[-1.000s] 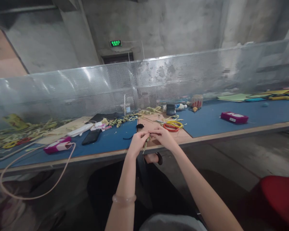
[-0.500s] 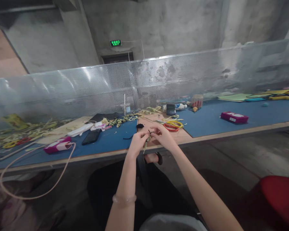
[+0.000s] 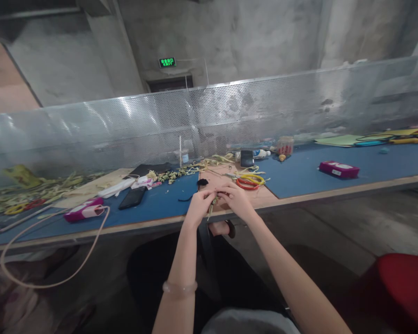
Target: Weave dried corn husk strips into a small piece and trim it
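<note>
Pinching with thumb and fingertips, your left hand (image 3: 199, 204) holds a small green plaited piece of plant fibre (image 3: 212, 207) above the near edge of the table. A strand of it hangs below your fingers. Your right hand (image 3: 237, 199) meets it at the fingertips, thumb and index finger drawn together; whether these grip the piece cannot be told, as your fingers cover the spot. You wear a translucent pale bracelet (image 3: 179, 288) on your left forearm.

Beneath your hands is a pinkish-tan board (image 3: 264, 197), set between areas of blue tabletop (image 3: 299, 178). Just beyond your left hand rests a black fuzzy bundle (image 3: 202, 182). Beyond your right hand lie scissors with yellow and red loop handles (image 3: 252, 184). Behind these you have pale fibre strips (image 3: 219, 161), a black rounded block (image 3: 246, 159) and a white-capped plastic bottle (image 3: 261, 154) on its side.

To your left, a row of small green knotted pieces (image 3: 174, 176) leads towards a black phone (image 3: 133, 197) and a magenta box with a pale pink cord (image 3: 83, 209). A second magenta box (image 3: 339, 170) sits well apart on your right. A perforated metal screen (image 3: 153, 120) runs along the back.
</note>
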Tool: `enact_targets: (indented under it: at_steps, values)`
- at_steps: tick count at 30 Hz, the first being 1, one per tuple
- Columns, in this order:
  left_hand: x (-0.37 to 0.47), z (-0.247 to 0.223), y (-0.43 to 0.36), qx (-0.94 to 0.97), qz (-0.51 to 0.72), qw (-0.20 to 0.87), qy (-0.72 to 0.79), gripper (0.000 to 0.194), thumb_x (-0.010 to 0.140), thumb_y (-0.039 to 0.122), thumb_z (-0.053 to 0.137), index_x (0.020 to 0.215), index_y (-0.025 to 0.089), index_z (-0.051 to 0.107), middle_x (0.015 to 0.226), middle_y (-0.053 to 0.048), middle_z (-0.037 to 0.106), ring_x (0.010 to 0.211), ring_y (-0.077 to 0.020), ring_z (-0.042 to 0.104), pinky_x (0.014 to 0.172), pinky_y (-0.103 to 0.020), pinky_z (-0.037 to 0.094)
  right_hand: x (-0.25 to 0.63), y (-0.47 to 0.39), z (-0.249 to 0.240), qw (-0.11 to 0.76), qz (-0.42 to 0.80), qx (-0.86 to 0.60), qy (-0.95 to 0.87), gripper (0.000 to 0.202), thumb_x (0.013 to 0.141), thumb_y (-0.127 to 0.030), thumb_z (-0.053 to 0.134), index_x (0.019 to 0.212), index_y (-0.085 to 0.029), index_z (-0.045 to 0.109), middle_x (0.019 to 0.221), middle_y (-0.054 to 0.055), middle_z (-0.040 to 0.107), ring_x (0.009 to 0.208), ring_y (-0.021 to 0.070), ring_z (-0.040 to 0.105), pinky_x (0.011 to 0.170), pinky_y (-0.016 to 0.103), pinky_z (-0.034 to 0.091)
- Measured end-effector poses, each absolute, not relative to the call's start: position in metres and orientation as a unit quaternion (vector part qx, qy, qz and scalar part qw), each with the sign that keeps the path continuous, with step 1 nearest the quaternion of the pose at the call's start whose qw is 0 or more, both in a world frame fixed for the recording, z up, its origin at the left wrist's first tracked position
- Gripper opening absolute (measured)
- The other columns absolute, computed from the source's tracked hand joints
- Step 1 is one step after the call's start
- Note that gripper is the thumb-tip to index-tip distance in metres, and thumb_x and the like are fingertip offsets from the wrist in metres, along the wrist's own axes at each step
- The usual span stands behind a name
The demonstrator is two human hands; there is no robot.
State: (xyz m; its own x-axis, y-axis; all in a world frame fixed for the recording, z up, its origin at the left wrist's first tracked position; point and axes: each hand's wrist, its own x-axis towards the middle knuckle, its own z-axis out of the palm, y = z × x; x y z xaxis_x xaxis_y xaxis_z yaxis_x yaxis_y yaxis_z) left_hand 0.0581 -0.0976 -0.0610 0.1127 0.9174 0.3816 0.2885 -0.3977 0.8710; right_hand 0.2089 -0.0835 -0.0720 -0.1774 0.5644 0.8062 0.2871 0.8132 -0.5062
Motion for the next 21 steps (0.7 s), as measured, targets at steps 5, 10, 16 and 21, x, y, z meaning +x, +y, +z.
enact_targets:
  at_steps: [5, 10, 16, 21]
  values:
    - [0.056, -0.063, -0.093, 0.695, 0.484, 0.313, 0.429, 0.041, 0.076, 0.046, 0.051, 0.092, 0.013, 0.070, 0.074, -0.006, 0.066, 0.063, -0.0146, 0.054, 0.055, -0.022, 0.039, 0.205, -0.079, -0.078, 0.577, 0.072, -0.288, -0.761, 0.024, 0.083, -0.016, 0.048, 0.095, -0.020, 0.069, 0.086, 0.007, 0.059, 0.084, 0.0173, 0.056, 0.078, 0.031, 0.047]
    - [0.056, -0.064, -0.090, 0.699, 0.486, 0.296, 0.434, 0.040, 0.077, 0.044, 0.050, 0.092, 0.013, 0.070, 0.074, -0.006, 0.067, 0.065, -0.0156, 0.056, 0.058, -0.023, 0.041, 0.201, -0.073, -0.086, 0.564, 0.012, -0.301, -0.769, 0.024, 0.084, -0.018, 0.048, 0.096, -0.020, 0.068, 0.087, 0.008, 0.056, 0.087, 0.0198, 0.053, 0.079, 0.034, 0.047]
    - [0.059, -0.065, -0.089, 0.693, 0.507, 0.275, 0.433, 0.033, 0.076, 0.038, 0.052, 0.088, 0.013, 0.070, 0.076, -0.006, 0.069, 0.072, -0.0169, 0.060, 0.069, -0.025, 0.044, 0.197, -0.068, -0.092, 0.558, -0.023, -0.305, -0.771, 0.025, 0.083, -0.017, 0.046, 0.097, -0.020, 0.066, 0.087, 0.009, 0.056, 0.087, 0.0220, 0.051, 0.078, 0.037, 0.046]
    - [0.061, -0.066, -0.088, 0.667, 0.526, 0.294, 0.438, 0.030, 0.071, 0.035, 0.058, 0.084, 0.011, 0.070, 0.080, -0.008, 0.070, 0.072, -0.0182, 0.061, 0.068, -0.026, 0.046, 0.197, -0.073, -0.089, 0.554, -0.025, -0.300, -0.776, 0.024, 0.085, -0.018, 0.045, 0.097, -0.020, 0.065, 0.089, 0.010, 0.056, 0.089, 0.0230, 0.049, 0.080, 0.039, 0.045]
